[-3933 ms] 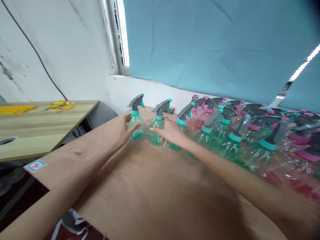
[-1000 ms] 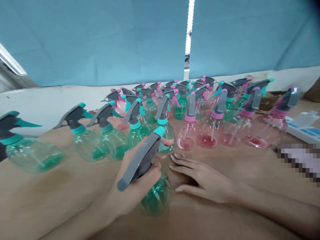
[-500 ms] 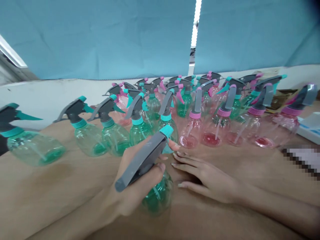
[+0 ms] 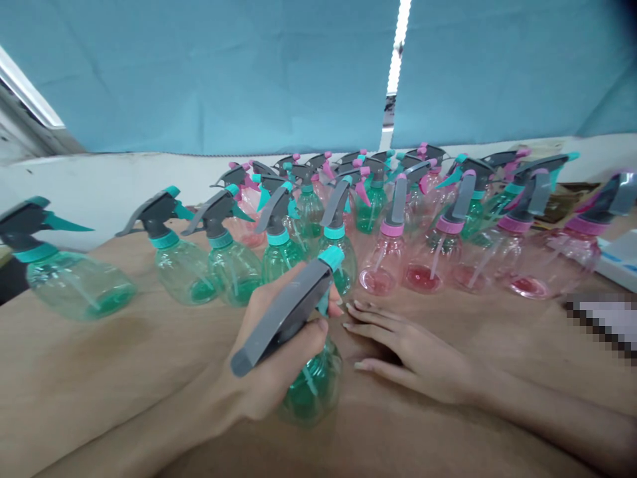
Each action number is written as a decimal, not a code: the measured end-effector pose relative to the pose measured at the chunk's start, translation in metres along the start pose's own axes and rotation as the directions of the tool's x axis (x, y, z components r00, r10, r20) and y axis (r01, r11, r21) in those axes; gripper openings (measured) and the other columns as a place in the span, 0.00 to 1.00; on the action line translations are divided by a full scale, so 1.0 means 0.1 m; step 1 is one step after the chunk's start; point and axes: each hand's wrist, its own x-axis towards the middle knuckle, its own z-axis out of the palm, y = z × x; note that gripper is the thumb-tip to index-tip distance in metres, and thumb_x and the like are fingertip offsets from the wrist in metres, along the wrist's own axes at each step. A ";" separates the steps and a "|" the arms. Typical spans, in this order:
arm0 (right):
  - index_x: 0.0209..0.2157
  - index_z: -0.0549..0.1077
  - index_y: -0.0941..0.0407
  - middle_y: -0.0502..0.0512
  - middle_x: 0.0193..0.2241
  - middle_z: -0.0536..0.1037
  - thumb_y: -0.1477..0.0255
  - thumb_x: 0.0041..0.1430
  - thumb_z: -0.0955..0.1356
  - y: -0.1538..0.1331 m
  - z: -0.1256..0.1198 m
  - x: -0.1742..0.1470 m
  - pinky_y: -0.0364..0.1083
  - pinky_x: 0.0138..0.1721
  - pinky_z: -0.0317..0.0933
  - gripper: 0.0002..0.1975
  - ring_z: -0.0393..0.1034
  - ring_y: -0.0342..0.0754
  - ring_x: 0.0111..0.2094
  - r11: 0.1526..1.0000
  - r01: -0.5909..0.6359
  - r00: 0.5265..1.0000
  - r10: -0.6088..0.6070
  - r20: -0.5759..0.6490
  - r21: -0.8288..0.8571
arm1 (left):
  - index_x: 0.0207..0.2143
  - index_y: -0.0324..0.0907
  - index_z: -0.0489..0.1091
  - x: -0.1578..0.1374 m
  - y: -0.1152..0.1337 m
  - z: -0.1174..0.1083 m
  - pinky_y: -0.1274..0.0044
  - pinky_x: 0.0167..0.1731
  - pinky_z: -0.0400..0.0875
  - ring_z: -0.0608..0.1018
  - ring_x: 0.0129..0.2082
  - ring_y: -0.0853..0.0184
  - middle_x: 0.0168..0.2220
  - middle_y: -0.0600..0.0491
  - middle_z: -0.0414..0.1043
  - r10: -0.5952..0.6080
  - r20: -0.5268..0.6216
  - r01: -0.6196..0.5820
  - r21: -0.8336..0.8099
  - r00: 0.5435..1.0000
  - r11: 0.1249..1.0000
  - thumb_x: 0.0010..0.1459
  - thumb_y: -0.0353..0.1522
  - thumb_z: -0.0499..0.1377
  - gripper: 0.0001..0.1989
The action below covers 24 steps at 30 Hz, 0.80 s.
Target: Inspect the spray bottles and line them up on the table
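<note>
My left hand point(image 4: 271, 362) is wrapped round the neck and trigger of a green spray bottle point(image 4: 313, 392), which stands on the table close to me. Its grey head with a turquoise nozzle points away and to the right, and the fingers partly hide the trigger. A straw and some green liquid show through the clear body. My right hand point(image 4: 413, 348) rests on the table just right of this bottle, fingers stretched and somewhat apart, holding nothing. Just beyond the hands stands another green spray bottle point(image 4: 343, 255).
Green spray bottles point(image 4: 182, 269) line the left, pink ones point(image 4: 381, 269) the right, with several more behind. One green bottle point(image 4: 74, 285) stands at far left. A blurred-out flat object point(image 4: 607, 322) and a white-blue box point(image 4: 620, 262) lie right on the wooden table point(image 4: 124, 372).
The view has shifted slightly, so the bottles appear a little further right. The index finger of my left hand has drawn in towards the trigger. My right hand has stayed in place.
</note>
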 end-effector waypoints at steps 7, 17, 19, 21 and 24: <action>0.63 0.60 0.52 0.56 0.65 0.58 0.56 0.64 0.63 0.00 0.01 -0.01 0.58 0.63 0.51 0.29 0.50 0.55 0.65 0.999 0.004 1.000 -0.003 -0.024 0.035 | 0.47 0.49 0.71 0.01 -0.01 0.01 0.75 0.28 0.72 0.76 0.29 0.65 0.36 0.55 0.75 -0.032 -0.033 0.036 0.104 0.999 0.994 0.50 0.30 0.55 0.20; 0.62 0.62 0.54 0.55 0.65 0.58 0.55 0.65 0.62 0.01 0.00 -0.01 0.57 0.63 0.51 0.29 0.49 0.53 0.66 1.000 -0.001 1.000 0.001 -0.001 -0.001 | 0.51 0.49 0.70 0.00 -0.04 0.03 0.76 0.25 0.71 0.72 0.21 0.68 0.26 0.58 0.72 0.016 0.017 -0.017 0.064 1.000 0.998 0.55 0.31 0.54 0.20; 0.62 0.61 0.54 0.55 0.65 0.58 0.56 0.65 0.62 0.01 0.01 -0.01 0.57 0.63 0.51 0.29 0.49 0.53 0.66 1.000 0.002 1.000 -0.002 -0.004 0.000 | 0.51 0.49 0.70 0.01 -0.03 0.03 0.75 0.27 0.72 0.73 0.23 0.67 0.27 0.57 0.73 0.032 0.007 -0.032 0.081 0.999 0.996 0.56 0.32 0.54 0.20; 0.62 0.61 0.53 0.55 0.65 0.58 0.56 0.64 0.63 0.01 0.01 -0.01 0.58 0.63 0.51 0.29 0.50 0.54 0.65 1.000 0.007 1.000 -0.007 -0.022 0.020 | 0.50 0.49 0.70 0.01 -0.02 0.03 0.75 0.25 0.72 0.72 0.21 0.67 0.24 0.58 0.71 0.005 0.016 -0.007 0.086 1.000 0.996 0.55 0.32 0.54 0.19; 0.63 0.61 0.53 0.56 0.65 0.59 0.56 0.64 0.63 0.01 0.01 -0.01 0.58 0.63 0.51 0.29 0.51 0.55 0.65 0.999 0.003 1.000 -0.002 -0.028 0.032 | 0.49 0.49 0.70 0.00 -0.02 0.03 0.75 0.24 0.71 0.71 0.18 0.67 0.21 0.59 0.69 -0.031 0.021 0.029 0.093 0.999 0.995 0.55 0.34 0.54 0.19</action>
